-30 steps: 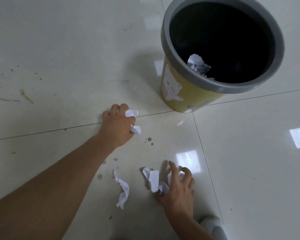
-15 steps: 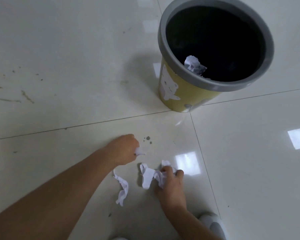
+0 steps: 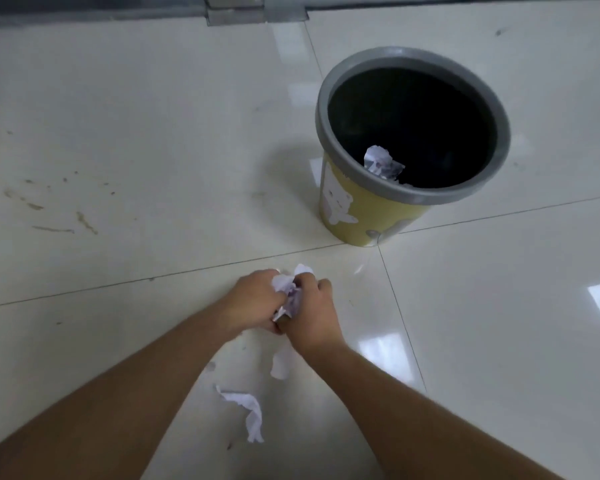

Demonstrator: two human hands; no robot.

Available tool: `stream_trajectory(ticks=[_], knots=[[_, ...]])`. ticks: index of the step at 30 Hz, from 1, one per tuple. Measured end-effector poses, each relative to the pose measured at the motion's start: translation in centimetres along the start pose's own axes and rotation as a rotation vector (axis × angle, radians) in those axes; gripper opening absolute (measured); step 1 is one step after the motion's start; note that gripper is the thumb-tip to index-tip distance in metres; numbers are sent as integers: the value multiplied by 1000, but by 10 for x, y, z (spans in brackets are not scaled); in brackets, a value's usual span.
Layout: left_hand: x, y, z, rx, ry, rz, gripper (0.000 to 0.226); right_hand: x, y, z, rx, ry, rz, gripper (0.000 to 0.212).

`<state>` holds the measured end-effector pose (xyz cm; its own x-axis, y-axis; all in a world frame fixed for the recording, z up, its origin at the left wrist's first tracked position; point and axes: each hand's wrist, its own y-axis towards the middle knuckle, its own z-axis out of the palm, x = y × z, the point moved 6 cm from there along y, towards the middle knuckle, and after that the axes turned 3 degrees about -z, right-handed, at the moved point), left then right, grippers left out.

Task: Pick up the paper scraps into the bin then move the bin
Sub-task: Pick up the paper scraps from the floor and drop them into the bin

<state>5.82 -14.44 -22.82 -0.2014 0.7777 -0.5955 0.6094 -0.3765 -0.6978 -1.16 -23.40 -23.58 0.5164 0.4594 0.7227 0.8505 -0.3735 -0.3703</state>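
Far to my left the floor (image 3: 153, 150) carries brown smears (image 3: 84, 221) on its pale tiles. My left hand (image 3: 253, 299) comes in from the lower left, fingers curled shut round a wad (image 3: 286, 289) of white paper scraps. My right hand (image 3: 312, 313) presses against it from the other side, also closed on the same wad, so the paper is squeezed between my two hands with bits poking out above them. Both hands are close over the floor, just on my side of a tile joint.

Below my wrists, a long twisted scrap (image 3: 250, 415) lies loose on the floor between my forearms. A smaller strip (image 3: 281, 365) shows just under my right wrist; I cannot tell whether it hangs from the wad or lies on the tile.

Up and to the right stands the bin (image 3: 364, 216), upright, yellow with a grey rim, apart from my hands. A crumpled scrap (image 3: 381, 162) lies inside it against the near wall.
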Motion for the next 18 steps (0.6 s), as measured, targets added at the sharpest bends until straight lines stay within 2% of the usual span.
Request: stream_trajectory(ticks=[3, 5, 9, 13, 18], knots=[[-54, -9, -66, -114, -37, 114, 15, 69, 27, -43, -78, 62, -154, 50], [-96, -23, -107, -146, -76, 196, 22, 117, 39, -74, -137, 96, -250, 50], [-182, -53, -161, -219, -90, 358, 20, 188, 53, -141, -282, 118, -392, 52], [-258, -62, -161, -272, -152, 479, 21, 207, 62, -220, -403, 91, -422, 61], [-311, -54, -117, -250, -165, 555, 17, 183, 63, -284, -478, 38, -400, 75]])
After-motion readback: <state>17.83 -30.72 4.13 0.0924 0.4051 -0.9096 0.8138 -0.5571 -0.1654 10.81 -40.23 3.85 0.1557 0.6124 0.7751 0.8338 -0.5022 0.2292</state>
